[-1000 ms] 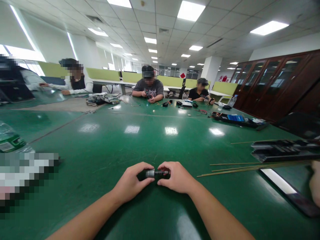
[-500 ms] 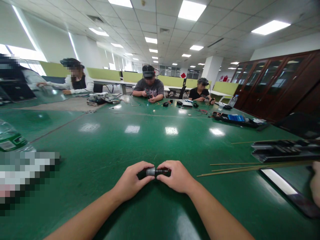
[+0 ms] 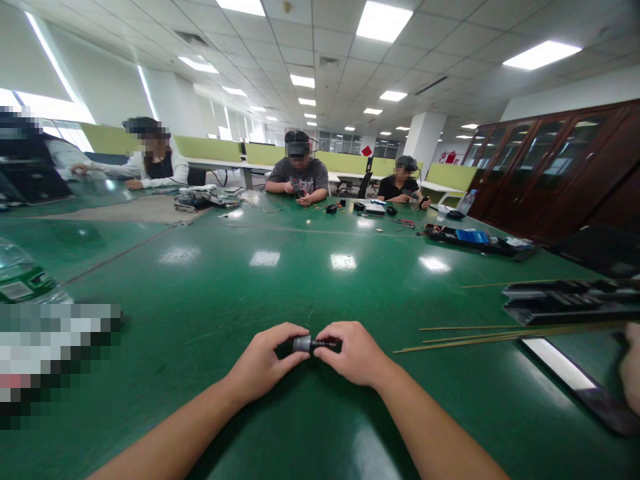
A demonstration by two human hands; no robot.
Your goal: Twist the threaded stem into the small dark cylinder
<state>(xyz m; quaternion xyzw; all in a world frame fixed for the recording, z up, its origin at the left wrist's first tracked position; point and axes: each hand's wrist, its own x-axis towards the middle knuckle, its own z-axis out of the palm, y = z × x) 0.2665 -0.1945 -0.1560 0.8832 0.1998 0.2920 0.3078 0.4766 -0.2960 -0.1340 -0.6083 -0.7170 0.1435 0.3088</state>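
1. The left hand is pinching a small cylindrical part by its smooth grey barrel.
2. The right hand is curving around its dark, ridged shaft; whether fingertips are pressing, I cannot tell.
3. The part is extending level between them, over glossy green tabletop.

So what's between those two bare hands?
In the head view, a small cylindrical piece: grey part by the left hand, thin dark part by the right hand.

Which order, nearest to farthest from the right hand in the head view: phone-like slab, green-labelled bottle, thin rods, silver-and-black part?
1. Silver-and-black part: by the right hand.
2. Thin rods: to the right.
3. Phone-like slab: farther right.
4. Green-labelled bottle: far left.
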